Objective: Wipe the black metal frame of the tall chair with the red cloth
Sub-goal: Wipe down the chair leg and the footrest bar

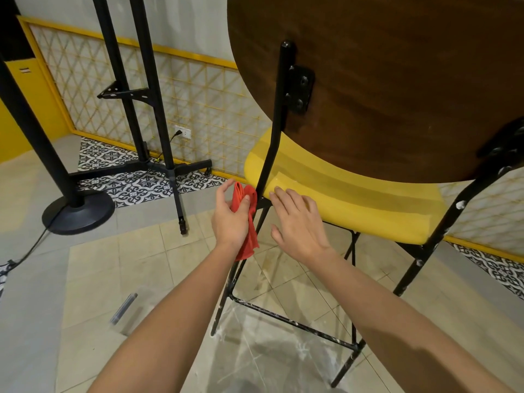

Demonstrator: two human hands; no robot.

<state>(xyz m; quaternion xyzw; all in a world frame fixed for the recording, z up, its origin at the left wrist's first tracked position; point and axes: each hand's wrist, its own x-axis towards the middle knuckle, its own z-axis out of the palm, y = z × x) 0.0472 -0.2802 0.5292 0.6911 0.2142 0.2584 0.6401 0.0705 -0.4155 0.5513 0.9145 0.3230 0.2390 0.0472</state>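
left hand (230, 221) grips red cloth (251, 236) beside black frame (276, 123)

Beige tiled floor (93, 273) is carrying the tall chair (354, 199), a round black pole base (78, 212), a wheeled stand (170, 171), a trailing cable (31, 248); a small dark cylinder (124, 307) is lying apart.

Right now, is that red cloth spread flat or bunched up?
Bunched up: the left hand grips the red cloth in folds, and its loose end hangs down beside the black frame.

Red cloth (246, 219); black frame (273, 129); yellow seat (354, 199); brown backrest (397, 80); black-white patterned tiles (136, 182).
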